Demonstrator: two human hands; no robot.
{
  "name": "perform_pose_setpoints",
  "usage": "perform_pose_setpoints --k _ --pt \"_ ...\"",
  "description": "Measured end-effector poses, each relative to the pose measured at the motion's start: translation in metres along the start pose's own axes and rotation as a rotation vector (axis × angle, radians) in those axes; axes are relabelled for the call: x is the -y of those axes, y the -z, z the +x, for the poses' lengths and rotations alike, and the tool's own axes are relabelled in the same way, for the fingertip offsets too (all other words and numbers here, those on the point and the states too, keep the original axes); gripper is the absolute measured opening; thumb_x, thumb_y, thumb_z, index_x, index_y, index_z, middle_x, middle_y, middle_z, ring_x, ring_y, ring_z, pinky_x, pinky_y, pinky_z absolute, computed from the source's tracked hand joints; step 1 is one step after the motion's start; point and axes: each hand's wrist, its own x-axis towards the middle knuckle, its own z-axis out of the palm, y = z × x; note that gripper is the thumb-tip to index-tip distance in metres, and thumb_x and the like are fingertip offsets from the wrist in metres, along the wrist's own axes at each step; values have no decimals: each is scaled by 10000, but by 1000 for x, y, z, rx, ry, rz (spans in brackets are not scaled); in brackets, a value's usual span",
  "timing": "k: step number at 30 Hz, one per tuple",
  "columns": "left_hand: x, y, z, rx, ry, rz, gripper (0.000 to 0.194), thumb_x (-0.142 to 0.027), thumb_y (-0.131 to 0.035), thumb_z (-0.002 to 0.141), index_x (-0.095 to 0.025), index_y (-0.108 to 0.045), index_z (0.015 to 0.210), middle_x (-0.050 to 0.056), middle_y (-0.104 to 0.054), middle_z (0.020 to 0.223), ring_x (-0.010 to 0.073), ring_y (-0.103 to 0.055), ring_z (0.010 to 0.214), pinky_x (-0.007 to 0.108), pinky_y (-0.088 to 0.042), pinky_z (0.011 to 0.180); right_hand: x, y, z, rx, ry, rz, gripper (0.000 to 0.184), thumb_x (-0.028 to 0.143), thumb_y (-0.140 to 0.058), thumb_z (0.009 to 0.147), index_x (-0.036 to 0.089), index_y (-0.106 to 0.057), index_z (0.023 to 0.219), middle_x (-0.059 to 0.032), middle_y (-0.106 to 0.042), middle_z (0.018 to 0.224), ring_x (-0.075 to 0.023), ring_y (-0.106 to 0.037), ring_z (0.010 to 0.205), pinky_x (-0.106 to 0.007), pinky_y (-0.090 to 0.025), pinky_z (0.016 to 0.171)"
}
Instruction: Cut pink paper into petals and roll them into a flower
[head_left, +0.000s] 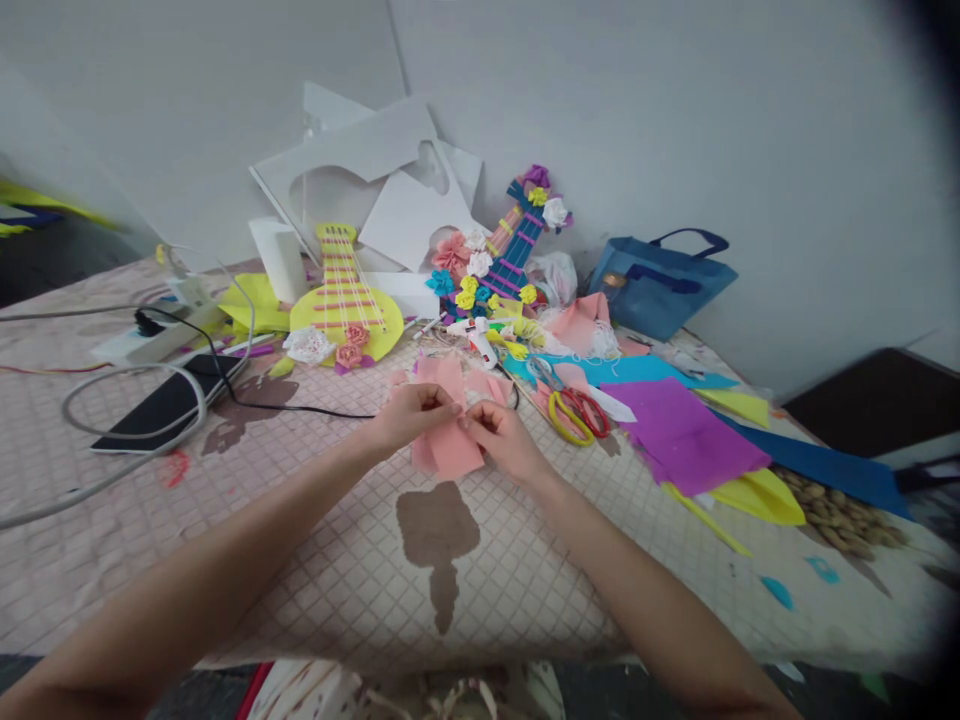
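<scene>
Above the middle of the table, a strip of pink crepe paper [451, 452] is between my two hands. My left hand [411, 412] pinches it from the left, thumb and fingers pressed together near its middle. From the right, my right hand [504, 436] pinches its edge, the fingertips almost meeting those of the left. Part of the strip hides behind the fingers. More pink paper pieces lie just behind the hands. Nearby on the right are scissors with yellow handles [568, 420] and a red-handled pair [589, 410]. A white glue gun [484, 348] rests farther back.
A yellow paper guitar [349, 315] and a blue one with paper flowers [517, 250] lean at the back. Purple paper [682, 430] and peanuts [840, 515] lie right. A black tablet [169, 405], cables and a power strip [146, 340] are left. A blue bag [652, 290] stands back right.
</scene>
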Motion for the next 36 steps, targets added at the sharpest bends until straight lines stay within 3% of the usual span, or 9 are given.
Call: perform_pose_setpoints --k 6,11,16,23,26,30,34,36 --pt "-4 1 -1 -38 148 -184 406 -521 -660 677 -137 -530 701 6 -537 650 117 -526 605 242 -423 547 4 3 2 -121 -45 80 308 472 -623 736 193 -500 686 35 -457 613 -96 -411 538 -219 -346 483" --pt "-1 2 1 -98 108 -180 384 -448 -742 614 -129 -531 642 -18 -522 566 74 -492 518 223 -424 543 4 3 4 -169 -56 96 321 467 -643 713 192 -486 663 43 -439 593 -91 -398 525 -214 -339 468" --pt "0 4 2 -107 168 -241 436 -547 -670 662 -126 -558 686 7 -575 596 108 -566 560 260 -471 591 3 3 4 -199 -49 110 312 460 -643 710 191 -493 660 42 -448 603 -89 -402 523 -216 -350 472" --pt "-2 4 2 -130 139 -160 457 -572 -659 662 -124 -568 668 35 -621 614 110 -577 538 250 -473 568 2 3 4 -224 -61 106 324 478 -653 689 193 -503 654 40 -459 590 -95 -411 521 -222 -346 468" --pt "-1 3 2 -76 214 -159 482 -603 -613 691 -121 -596 714 58 -645 638 136 -605 552 273 -487 567 2 4 5 -260 -53 107 319 474 -648 693 196 -501 647 39 -447 584 -96 -400 520 -224 -337 467" --pt "0 3 3 35 239 -95 388 -453 -770 583 -130 -554 591 20 -602 512 110 -574 476 236 -470 513 0 5 7 -282 -40 124 300 444 -658 689 194 -499 640 47 -433 566 -90 -385 505 -222 -310 458" --pt "-2 2 2 6 244 -95 356 -418 -783 574 -132 -570 589 3 -600 496 98 -573 467 212 -469 492 -3 5 7 -306 -34 125 292 440 -655 692 192 -507 650 47 -437 566 -89 -391 510 -217 -313 457" --pt "-3 2 0 48 272 -116 348 -422 -777 583 -126 -597 620 20 -636 549 97 -590 495 217 -491 526 -3 5 7 -329 -37 130 292 447 -656 687 192 -516 663 44 -450 579 -92 -400 516 -218 -327 461"
